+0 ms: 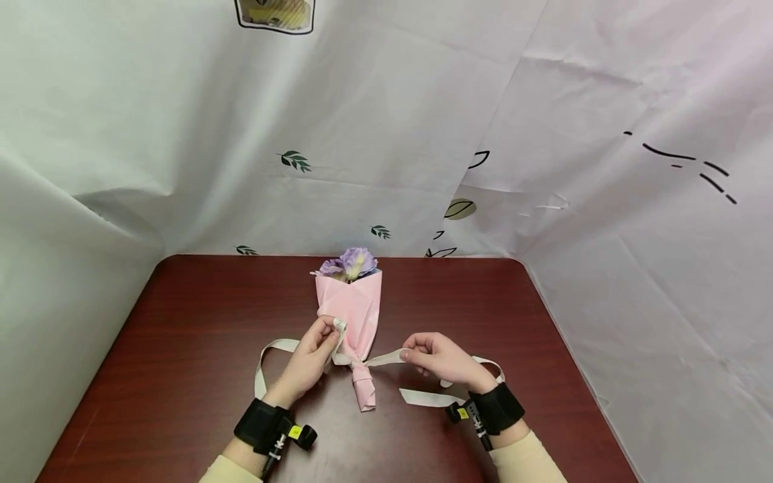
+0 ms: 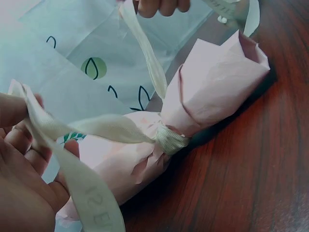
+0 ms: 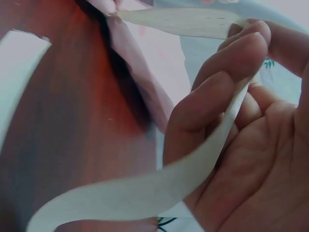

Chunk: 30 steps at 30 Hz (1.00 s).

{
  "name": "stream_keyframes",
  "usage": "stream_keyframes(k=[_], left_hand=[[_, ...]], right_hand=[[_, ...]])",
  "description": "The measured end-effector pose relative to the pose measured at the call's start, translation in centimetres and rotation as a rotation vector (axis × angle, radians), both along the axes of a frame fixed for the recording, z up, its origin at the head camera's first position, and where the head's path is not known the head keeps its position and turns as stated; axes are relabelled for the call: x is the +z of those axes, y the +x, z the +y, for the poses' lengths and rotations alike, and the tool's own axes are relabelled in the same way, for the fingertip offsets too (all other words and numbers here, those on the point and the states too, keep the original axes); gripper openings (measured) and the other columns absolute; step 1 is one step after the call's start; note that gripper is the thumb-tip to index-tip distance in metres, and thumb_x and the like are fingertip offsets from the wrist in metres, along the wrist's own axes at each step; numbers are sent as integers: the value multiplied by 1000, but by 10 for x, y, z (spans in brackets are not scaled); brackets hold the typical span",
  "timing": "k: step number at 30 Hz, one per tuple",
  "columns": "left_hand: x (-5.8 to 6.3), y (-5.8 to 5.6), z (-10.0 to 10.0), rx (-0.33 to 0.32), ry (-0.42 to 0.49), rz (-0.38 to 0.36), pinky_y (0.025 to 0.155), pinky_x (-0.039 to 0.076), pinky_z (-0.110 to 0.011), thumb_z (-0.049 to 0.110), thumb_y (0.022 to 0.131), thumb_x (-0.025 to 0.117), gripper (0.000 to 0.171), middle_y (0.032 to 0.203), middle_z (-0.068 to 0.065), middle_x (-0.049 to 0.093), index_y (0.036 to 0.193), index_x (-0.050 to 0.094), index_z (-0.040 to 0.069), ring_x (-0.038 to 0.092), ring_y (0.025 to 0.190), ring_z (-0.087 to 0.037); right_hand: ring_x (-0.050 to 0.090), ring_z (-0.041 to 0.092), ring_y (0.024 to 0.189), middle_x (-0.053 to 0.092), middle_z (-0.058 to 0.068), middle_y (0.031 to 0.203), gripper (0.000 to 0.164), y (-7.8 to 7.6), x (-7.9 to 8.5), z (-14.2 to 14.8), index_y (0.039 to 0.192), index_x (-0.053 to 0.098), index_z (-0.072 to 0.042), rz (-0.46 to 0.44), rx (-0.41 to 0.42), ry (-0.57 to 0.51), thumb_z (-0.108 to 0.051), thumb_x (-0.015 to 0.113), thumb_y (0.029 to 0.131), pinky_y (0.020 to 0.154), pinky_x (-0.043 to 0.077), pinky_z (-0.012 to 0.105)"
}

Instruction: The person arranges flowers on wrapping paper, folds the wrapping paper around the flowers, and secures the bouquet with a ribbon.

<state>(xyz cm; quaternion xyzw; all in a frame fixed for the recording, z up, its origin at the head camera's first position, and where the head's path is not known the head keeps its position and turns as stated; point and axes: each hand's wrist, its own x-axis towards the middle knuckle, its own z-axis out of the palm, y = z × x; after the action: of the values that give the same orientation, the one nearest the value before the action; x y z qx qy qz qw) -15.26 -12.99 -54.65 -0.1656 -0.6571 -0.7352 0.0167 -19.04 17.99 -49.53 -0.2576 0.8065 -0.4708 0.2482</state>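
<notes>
A bouquet in pink wrapping paper [image 1: 350, 305] lies on the table with purple flowers [image 1: 357, 261] at its far end. Cream ribbon [image 2: 171, 140] is wrapped round its narrow neck, and two ends come off it. My left hand [image 1: 311, 355] pinches one ribbon end, folded over between thumb and fingers, beside the bouquet's left side. My right hand [image 1: 443, 359] pinches the other end, stretched out to the right of the neck. From the right hand the ribbon's tail [image 3: 135, 195] runs past the curled fingers and hangs in a curve.
The dark red wooden table [image 1: 199, 302] has rounded far corners. A white printed cloth [image 1: 386, 134] hangs behind and at the sides. One loose ribbon loop [image 1: 261, 369] curves by the left wrist; a cut ribbon tip [image 1: 423, 398] lies near the right wrist's camera.
</notes>
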Motion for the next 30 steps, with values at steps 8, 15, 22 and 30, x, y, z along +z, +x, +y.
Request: stream_keyframes(k=[8,15,22,30], left_hand=[[5,4,0,72,-114,37,53,40,-26,-5,110,49,6,79,-8,50,114,53,-5,48,65,-13],[3,10,1,129,-268,94,65,46,-21,-9,102,61,13,81,-7,65,107,62,2,57,70,-8],[3,13,0,125,-418,161,57,45,-22,-3,101,69,17,78,3,64,103,66,14,51,59,0],[2,17,-1,182,-537,240,63,48,-25,-3,95,75,21,79,13,61,97,69,17,54,68,-1]], right_hand=[[39,5,50,58,-7,70,6,-27,37,8,99,78,-14,116,45,192,-19,77,96,48,33,25],[54,8,68,63,-12,75,5,-59,59,-32,89,77,-20,499,-4,372,-15,78,89,63,46,30],[68,10,85,74,-10,93,4,-73,62,-117,95,82,-25,930,134,486,-23,85,93,80,56,37],[58,20,134,70,-3,130,26,-61,48,-167,123,80,-23,946,202,299,-25,81,98,116,43,47]])
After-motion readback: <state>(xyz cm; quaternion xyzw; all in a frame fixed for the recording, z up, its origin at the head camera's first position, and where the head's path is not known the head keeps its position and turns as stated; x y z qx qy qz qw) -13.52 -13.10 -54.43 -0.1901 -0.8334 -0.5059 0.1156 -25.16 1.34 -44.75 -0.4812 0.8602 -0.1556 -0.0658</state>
